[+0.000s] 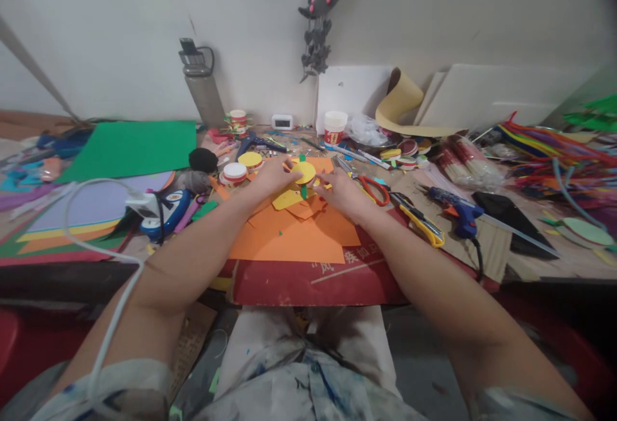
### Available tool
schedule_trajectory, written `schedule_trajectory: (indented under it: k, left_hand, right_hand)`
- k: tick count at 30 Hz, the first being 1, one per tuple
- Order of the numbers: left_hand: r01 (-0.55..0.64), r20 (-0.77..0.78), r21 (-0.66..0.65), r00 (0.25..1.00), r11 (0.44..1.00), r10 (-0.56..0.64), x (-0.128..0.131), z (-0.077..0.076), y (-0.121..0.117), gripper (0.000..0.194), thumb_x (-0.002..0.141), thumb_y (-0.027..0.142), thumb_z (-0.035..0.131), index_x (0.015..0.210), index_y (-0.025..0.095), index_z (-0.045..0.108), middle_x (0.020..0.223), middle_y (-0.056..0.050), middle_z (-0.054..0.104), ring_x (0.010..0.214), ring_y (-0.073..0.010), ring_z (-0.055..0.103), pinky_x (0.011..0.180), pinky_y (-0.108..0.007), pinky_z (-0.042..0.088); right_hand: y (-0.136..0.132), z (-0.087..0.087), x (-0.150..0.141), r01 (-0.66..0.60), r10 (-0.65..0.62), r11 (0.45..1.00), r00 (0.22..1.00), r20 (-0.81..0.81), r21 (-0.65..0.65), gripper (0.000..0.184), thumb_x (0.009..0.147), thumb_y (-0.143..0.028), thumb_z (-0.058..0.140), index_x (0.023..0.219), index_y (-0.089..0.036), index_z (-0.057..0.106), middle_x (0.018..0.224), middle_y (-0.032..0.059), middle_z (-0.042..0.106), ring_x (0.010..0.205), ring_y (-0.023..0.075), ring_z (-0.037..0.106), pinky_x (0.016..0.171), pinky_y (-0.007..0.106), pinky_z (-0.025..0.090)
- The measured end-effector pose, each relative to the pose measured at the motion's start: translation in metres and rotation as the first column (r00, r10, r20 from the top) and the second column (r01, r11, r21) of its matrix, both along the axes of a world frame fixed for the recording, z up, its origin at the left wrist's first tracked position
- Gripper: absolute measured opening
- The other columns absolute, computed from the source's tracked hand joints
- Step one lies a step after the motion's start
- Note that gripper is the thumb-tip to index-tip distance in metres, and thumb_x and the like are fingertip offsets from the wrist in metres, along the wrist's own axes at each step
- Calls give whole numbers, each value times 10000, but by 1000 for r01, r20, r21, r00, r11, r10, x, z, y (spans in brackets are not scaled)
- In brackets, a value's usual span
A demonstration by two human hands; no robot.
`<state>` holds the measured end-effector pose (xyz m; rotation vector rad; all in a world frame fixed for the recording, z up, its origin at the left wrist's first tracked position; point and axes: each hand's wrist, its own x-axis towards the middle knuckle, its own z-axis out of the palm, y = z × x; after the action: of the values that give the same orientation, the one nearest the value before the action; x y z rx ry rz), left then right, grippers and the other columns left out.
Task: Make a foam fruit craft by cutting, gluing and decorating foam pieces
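Through the head camera I have my left hand (276, 178) part-curled, its thumb and fingers grasping the left edge of a yellow-topped round piece (304, 171) with green tabs at its far and near sides, held above the orange paper (289, 234) and its loose scraps, between both hands. My right hand (341, 191) is half closed at the piece's right side, fingertips bent in toward its rim, but from here I cannot tell whether they grip it or only lie against it. Just beyond my left wrist sit a white-topped cup piece (234, 173) and a yellow-topped one (250, 161).
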<state>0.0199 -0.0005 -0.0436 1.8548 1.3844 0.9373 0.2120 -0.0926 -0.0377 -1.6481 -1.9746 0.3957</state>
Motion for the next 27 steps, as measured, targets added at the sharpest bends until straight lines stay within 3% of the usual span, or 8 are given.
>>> schedule_trajectory:
  k: [4,7,9,12,14,17,20,27]
  left_hand:
    - [21,190,-162,982,987,10,3,6,-5,448,645,167,917,910,207,559,683,42,641,585,-123,573,588,-222,377]
    - [73,340,-143,940,987,-20,6,11,-6,503,629,180,916,994,189,570,765,23,680,615,-106,589,594,-219,402]
    - [185,421,-89,898,979,-132,8,13,-6,498,594,216,928,976,173,611,847,-3,713,680,-106,613,642,-227,444]
    - [335,495,19,816,942,-300,9,15,-6,503,526,299,965,900,165,655,888,-9,726,769,-125,639,743,-259,504]
    - [350,518,75,787,934,-337,10,15,-6,514,525,333,975,912,167,681,898,-4,723,807,-135,647,781,-272,521]
    - [372,542,116,753,921,-372,10,14,-7,502,557,326,975,949,169,705,935,-11,731,840,-134,656,788,-261,533]
    - [412,570,127,714,902,-407,11,15,-10,480,542,309,986,882,166,679,853,-1,711,769,-118,640,674,-216,511]
    - [350,609,164,700,922,-374,11,12,-7,457,588,307,948,895,175,637,865,-1,724,720,-108,646,623,-210,557]
  right_hand:
    - [7,-2,0,5,-4,1000,967,-255,0,351,943,-196,672,1289,-141,698,1121,109,705,890,174,663,861,331,551]
    - [16,-8,1,52,-52,999,852,-520,-15,473,884,-231,713,1335,-141,606,1114,82,713,778,141,646,719,294,542]
    - [21,-11,2,77,-42,997,793,-607,32,435,840,-251,740,1249,-150,631,1004,45,705,742,134,626,705,287,524]
    - [23,-11,6,60,63,984,767,-638,169,209,827,-285,726,1000,-171,699,882,15,675,720,128,583,706,287,490]
    - [22,-9,8,71,101,969,759,-643,236,172,813,-308,728,927,-180,715,880,16,676,717,127,560,693,288,473]
    - [20,-6,8,88,121,959,734,-669,270,228,771,-303,744,966,-185,737,918,25,693,733,135,572,704,297,487]
    - [19,-6,7,87,133,956,719,-682,279,250,741,-285,754,969,-185,738,950,37,703,762,148,603,728,311,511]
    - [25,-4,15,92,82,966,777,-624,242,365,776,-254,747,1130,-172,706,1101,83,713,807,156,625,756,324,539]
